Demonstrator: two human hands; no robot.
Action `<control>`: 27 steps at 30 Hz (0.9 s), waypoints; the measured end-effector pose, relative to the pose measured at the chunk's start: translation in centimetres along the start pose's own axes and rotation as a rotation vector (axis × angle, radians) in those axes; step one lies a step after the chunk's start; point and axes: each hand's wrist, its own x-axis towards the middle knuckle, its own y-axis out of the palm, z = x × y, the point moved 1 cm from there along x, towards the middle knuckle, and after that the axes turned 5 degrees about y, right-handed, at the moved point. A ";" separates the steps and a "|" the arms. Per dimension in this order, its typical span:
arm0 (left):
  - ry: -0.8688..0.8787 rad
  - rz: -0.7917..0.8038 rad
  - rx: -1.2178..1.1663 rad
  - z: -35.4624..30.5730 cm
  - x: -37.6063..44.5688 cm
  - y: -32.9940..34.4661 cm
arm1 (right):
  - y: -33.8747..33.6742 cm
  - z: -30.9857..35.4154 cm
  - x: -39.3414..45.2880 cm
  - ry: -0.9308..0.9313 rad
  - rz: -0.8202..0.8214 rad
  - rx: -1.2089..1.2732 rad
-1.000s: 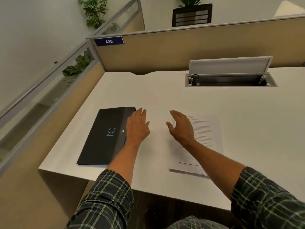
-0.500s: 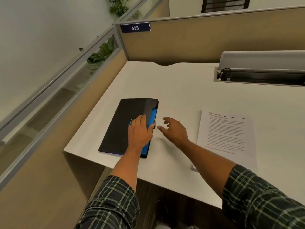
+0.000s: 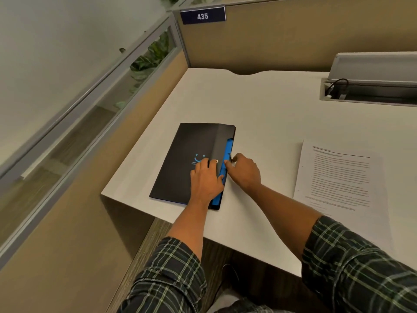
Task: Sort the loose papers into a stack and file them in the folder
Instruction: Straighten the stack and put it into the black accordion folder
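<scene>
Both hands meet at the black folder (image 3: 191,159): left hand (image 3: 206,180) flat, pressing its cover; right hand (image 3: 243,171) pinching the flap edge. Papers (image 3: 340,184) wait well right. Lift the flap slowly, keeping the cover pinned.

this is an office, at a cubicle workstation. tan fabric partitions (image 3: 293,39) with grey metal frames and a glass strip (image 3: 140,71) wall in a white desk (image 3: 259,114). a dark blue number plate (image 3: 202,16) reading 435 sits at the top of the partition corner. a cable tray (image 3: 370,91) with a raised lid is set into the desk near its back edge, with a black cable inside. leafy plants (image 3: 153,55) show behind the glass, and printed papers (image 3: 340,184) lie on the desk.
</scene>
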 end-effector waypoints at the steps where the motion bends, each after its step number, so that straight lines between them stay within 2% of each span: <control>1: -0.004 0.007 -0.005 0.1 0.1 0.1 | 0.2 0.1 0.1 0.014 0.003 0.007; 7: -0.013 -0.003 0.035 -0.1 0.4 -0.2 | 0.3 0.0 0.4 0.058 0.018 0.117; 13: -0.013 -0.076 0.169 -1.2 2.0 -3.8 | -0.5 0.8 0.0 0.029 0.091 0.432; 20: -0.186 0.048 0.224 -1.4 4.4 -8.6 | -3.1 2.1 -0.9 -0.078 0.139 0.648; 24: -0.073 -0.054 0.261 -2.1 4.3 -11.3 | -5.5 2.4 -1.4 -0.103 0.063 0.773; 27: -0.024 -0.074 0.202 -2.8 4.2 -13.2 | -7.4 2.2 -1.9 -0.036 0.014 0.816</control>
